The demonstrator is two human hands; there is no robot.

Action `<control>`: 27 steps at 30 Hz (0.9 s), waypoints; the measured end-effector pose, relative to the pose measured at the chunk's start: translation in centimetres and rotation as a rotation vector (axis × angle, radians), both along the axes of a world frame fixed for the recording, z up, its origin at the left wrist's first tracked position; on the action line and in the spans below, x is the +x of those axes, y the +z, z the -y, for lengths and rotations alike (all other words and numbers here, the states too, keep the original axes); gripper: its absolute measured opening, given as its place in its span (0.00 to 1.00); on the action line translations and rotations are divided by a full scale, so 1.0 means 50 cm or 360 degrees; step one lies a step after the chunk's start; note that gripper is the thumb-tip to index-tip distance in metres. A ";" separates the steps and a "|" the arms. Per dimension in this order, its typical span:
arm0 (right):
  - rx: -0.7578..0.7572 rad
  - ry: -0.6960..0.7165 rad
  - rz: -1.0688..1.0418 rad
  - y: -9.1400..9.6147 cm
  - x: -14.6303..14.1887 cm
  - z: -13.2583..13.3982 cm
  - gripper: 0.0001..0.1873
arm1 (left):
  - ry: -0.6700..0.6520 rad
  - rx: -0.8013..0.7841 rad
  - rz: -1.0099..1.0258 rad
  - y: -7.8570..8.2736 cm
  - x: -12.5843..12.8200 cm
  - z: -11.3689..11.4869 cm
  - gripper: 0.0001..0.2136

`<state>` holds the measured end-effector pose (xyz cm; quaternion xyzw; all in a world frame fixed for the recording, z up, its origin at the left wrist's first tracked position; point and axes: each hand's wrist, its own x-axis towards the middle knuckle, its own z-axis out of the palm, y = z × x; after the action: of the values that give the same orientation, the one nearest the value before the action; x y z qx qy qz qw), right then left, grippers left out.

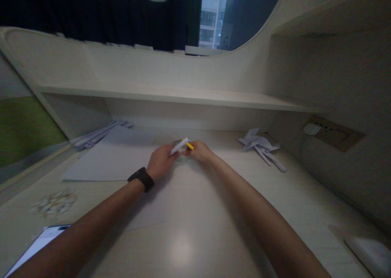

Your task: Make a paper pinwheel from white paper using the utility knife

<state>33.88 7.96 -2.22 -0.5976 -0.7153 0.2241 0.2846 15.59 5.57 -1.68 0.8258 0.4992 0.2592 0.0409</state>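
My left hand [161, 160], with a black band on its wrist, is closed round a small rolled white paper piece [179, 147] that sticks out up and to the right. My right hand [200, 151] is closed on a small yellow object [190, 146], which touches the paper's end. Both hands meet over the middle of the pale desk [189, 229], just above a faint round clear thing that I cannot make out.
A large white sheet [113, 160] lies left of my hands, with folded paper strips [100, 135] behind it. A folded paper pinwheel [259, 145] lies at the right. Small pale bits [55, 202] sit near left; a phone [36, 245] lies at the bottom left. A shelf [183, 95] overhangs the back.
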 end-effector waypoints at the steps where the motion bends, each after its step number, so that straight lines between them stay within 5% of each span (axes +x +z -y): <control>1: 0.0002 -0.0023 -0.0009 -0.003 -0.001 0.000 0.11 | 0.0007 0.0012 -0.0017 0.000 0.000 0.003 0.14; 12: -0.0084 -0.0270 -0.0059 -0.008 -0.018 0.002 0.17 | 0.0103 0.0045 -0.0074 -0.001 0.002 0.021 0.15; 27: 0.0020 -0.0142 -0.0247 -0.022 0.007 0.025 0.11 | -0.0037 0.0137 -0.0300 0.025 -0.002 0.011 0.13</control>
<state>34.22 6.70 -3.33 -0.6078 -0.6652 0.2523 0.3527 15.47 5.01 -0.43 0.8533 0.4796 0.2010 -0.0387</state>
